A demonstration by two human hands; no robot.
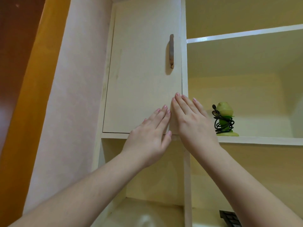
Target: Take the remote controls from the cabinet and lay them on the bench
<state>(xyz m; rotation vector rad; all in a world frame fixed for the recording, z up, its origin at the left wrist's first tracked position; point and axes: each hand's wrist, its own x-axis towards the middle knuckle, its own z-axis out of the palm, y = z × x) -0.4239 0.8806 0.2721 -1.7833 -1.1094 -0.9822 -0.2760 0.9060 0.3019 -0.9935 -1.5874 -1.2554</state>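
The cabinet door is closed, so the remote controls are hidden. The left hand and right hand lie flat, fingers spread, on its corner at 5 o'clock.

Lighting: soft, warm, even indoor light; yellowish cast throughout. Shadows: faint shadow on the cabinet door just below the fingers; darker shade in the open compartment beneath them. Glare: slight sheen on the metal handle above the fingers. Distortion: wide-angle bending of straight edges toward frame borders. Focus: mildly soft overall; forearms nearest the lens blurriest.
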